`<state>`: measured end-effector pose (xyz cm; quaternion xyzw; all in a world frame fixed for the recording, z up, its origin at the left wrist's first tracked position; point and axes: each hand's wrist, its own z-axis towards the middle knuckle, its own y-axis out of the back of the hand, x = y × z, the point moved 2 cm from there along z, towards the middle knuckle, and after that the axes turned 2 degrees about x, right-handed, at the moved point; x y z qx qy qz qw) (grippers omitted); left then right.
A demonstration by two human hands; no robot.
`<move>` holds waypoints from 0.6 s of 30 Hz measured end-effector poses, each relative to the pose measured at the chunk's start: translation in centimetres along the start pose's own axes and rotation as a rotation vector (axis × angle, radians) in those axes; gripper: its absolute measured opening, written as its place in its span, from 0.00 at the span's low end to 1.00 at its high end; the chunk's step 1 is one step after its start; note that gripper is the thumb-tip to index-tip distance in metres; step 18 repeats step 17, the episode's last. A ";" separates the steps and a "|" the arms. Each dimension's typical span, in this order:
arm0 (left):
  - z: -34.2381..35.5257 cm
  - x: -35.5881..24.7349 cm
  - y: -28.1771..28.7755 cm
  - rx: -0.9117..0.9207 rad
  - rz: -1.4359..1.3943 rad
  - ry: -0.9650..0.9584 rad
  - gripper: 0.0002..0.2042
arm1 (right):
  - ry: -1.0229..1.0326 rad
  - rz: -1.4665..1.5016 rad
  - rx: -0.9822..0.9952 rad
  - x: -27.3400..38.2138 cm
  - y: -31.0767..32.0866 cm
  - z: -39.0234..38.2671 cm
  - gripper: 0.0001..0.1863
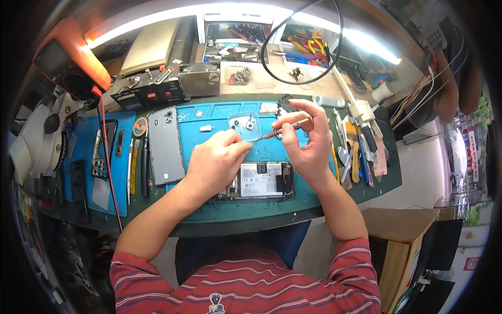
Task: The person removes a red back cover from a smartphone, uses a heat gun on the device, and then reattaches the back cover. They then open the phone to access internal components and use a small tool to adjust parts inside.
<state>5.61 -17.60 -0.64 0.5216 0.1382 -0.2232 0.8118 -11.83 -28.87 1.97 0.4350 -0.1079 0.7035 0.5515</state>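
My right hand (310,141) grips a slim brown screwdriver (273,134) between thumb and fingers, its shaft slanting down to the left. Beside the shaft's tip is my left hand (215,159), its fingers pinched together; whatever they hold is hidden. Below both hands lies an opened phone (236,192) with a silver battery (258,181) exposed, partly covered by my left hand. Just beyond my left fingers, a small clear tray (230,121) holds several tiny parts. All of these are on a blue work mat (209,208).
A grey phone back cover (166,149) lies to the left, near a phone frame (104,146) and thin tools. An orange multimeter (73,63) stands at the far left. Tweezers and brushes (356,152) crowd the right side. A black cable (263,49) loops overhead; another person (447,91) is at right.
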 end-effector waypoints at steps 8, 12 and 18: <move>0.3 0.4 0.1 -0.027 -0.070 0.023 0.04 | 0.065 -0.022 0.052 -0.1 -0.2 0.0 0.22; 0.5 0.3 0.2 -0.030 -0.232 0.081 0.04 | 0.093 0.009 0.068 0.0 -0.2 -0.1 0.22; 0.9 0.1 0.7 0.033 -0.253 0.125 0.03 | 0.088 0.034 0.089 -0.2 -0.4 -0.1 0.24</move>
